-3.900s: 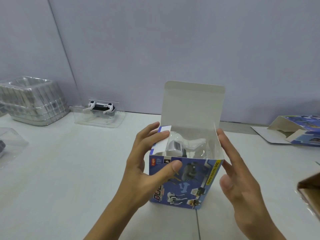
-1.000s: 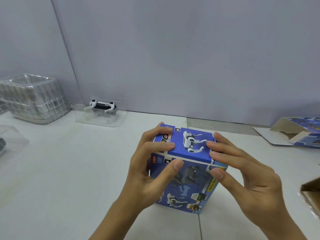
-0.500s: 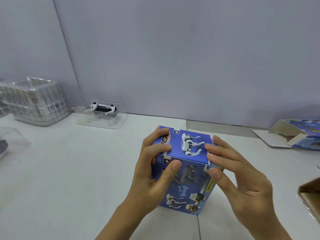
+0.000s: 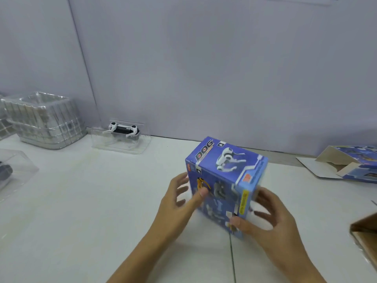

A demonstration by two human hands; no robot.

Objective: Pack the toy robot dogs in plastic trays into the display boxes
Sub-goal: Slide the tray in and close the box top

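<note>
A blue display box [image 4: 225, 180] with a robot dog printed on it is closed and tilted, held between both hands above the white table [image 4: 91, 211]. My left hand [image 4: 179, 203] grips its left side, thumb on the front face. My right hand [image 4: 269, 219] holds the lower right side. A white toy robot dog [image 4: 123, 130] sits in a clear plastic tray [image 4: 120, 147] at the back left by the wall. The dog inside the held box is hidden.
A stack of clear trays [image 4: 43, 119] stands at the far left. Another clear tray with a dark toy [image 4: 12, 174] lies at the left edge. An open blue box [image 4: 350, 164] lies at the right. A brown carton corner [image 4: 365, 237] juts in at the right edge.
The box's top flap went from open to closed. Since then both hands have moved off the lid to the sides, and the box has shifted right and tilted.
</note>
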